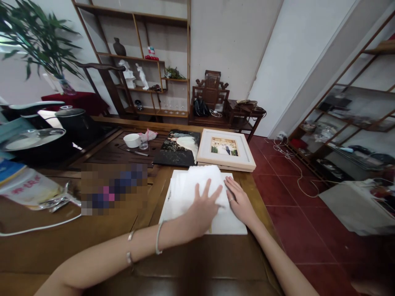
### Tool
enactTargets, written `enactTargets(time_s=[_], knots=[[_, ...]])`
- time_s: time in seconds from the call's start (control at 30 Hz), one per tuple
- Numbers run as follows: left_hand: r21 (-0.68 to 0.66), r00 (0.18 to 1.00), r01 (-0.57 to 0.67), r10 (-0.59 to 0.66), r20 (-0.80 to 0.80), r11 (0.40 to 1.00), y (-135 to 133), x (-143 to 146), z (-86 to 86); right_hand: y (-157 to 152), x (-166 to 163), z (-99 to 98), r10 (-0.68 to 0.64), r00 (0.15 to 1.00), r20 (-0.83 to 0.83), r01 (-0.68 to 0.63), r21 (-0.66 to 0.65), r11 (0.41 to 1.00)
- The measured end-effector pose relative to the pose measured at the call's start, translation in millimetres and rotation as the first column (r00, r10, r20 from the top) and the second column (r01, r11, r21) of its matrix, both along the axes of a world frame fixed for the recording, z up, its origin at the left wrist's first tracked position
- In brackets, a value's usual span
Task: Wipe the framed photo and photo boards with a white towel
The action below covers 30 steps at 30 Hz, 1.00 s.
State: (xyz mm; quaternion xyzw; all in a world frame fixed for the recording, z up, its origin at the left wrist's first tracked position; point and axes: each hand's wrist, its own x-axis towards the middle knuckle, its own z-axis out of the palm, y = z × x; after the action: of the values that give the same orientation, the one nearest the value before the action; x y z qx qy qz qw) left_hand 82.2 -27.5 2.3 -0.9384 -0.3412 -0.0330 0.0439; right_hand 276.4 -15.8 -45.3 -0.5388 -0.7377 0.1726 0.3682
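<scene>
A flat white board (234, 224) lies on the wooden table in front of me. On top of it is a thin white sheet (205, 174) with an uneven far edge; whether it is cloth or paper I cannot tell. My left hand (205, 209) presses down on the sheet, palm low and fingers spread apart. A bracelet and other bands circle that wrist and forearm. At the board's right side my right hand (239, 199) rests flat, fingers stretched out and a ring on one of them. The left palm hides part of the sheet.
Beyond the board lie a framed photo (226, 148) and a dark picture panel (179, 147). A white bowl (132, 140) and small clear cup (143, 145) stand left of them. Pots (33, 142) and a printed bag (29, 187) occupy the far left. The table's right edge drops to red floor tiles.
</scene>
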Motion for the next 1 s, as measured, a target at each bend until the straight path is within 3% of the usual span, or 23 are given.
enactTargets(time_s=[0.17, 0.27, 0.33, 0.43, 0.6, 0.7, 0.8, 0.9, 1.0], knots=[[0.026, 0.991, 0.131, -0.130, -0.007, 0.991, -62.4, 1.2, -3.1, -0.6, 1.1, 0.3, 0.007, 1.000, -0.013, -0.008, -0.003, 1.000], [0.005, 0.978, 0.205, -0.205, 0.042, 0.979, -80.9, -4.2, -1.3, -1.4, 0.9, 2.2, 0.007, 1.000, -0.011, -0.008, -0.021, 1.000], [-0.050, 0.979, 0.204, -0.203, 0.032, 0.978, -75.5, -7.1, 1.9, -1.4, 0.9, 2.3, 0.007, 1.000, -0.010, -0.007, -0.023, 1.000], [-0.148, 0.988, 0.152, -0.154, -0.006, 0.977, -46.0, -7.4, 6.4, -0.3, 1.5, 0.2, 0.002, 1.000, -0.012, -0.003, -0.015, 1.000], [-0.138, 1.000, -0.013, 0.015, 0.008, 0.990, 6.0, -5.0, 11.5, 0.8, 2.6, -2.8, 0.015, 1.000, 0.014, -0.015, -0.012, 1.000], [-0.224, 0.988, -0.149, 0.134, -0.079, 0.963, 16.6, -12.6, 22.3, 0.2, 1.7, -2.3, 0.008, 1.000, 0.022, -0.008, -0.015, 1.000], [-0.335, 0.983, -0.176, 0.147, -0.110, 0.926, 20.2, -28.9, 29.8, -1.0, -0.1, -0.7, -0.002, 1.000, 0.030, 0.003, -0.020, 1.000], [-0.359, 0.977, -0.213, 0.201, -0.073, 0.908, 24.8, -47.7, 21.3, -2.3, -2.1, 1.6, -0.008, 0.999, 0.039, 0.009, -0.033, 0.999], [-0.225, 0.973, -0.212, 0.227, 0.045, 0.951, 24.0, -64.4, 4.3, -3.1, -3.5, 3.4, -0.020, 0.999, 0.041, 0.021, -0.035, 0.999]])
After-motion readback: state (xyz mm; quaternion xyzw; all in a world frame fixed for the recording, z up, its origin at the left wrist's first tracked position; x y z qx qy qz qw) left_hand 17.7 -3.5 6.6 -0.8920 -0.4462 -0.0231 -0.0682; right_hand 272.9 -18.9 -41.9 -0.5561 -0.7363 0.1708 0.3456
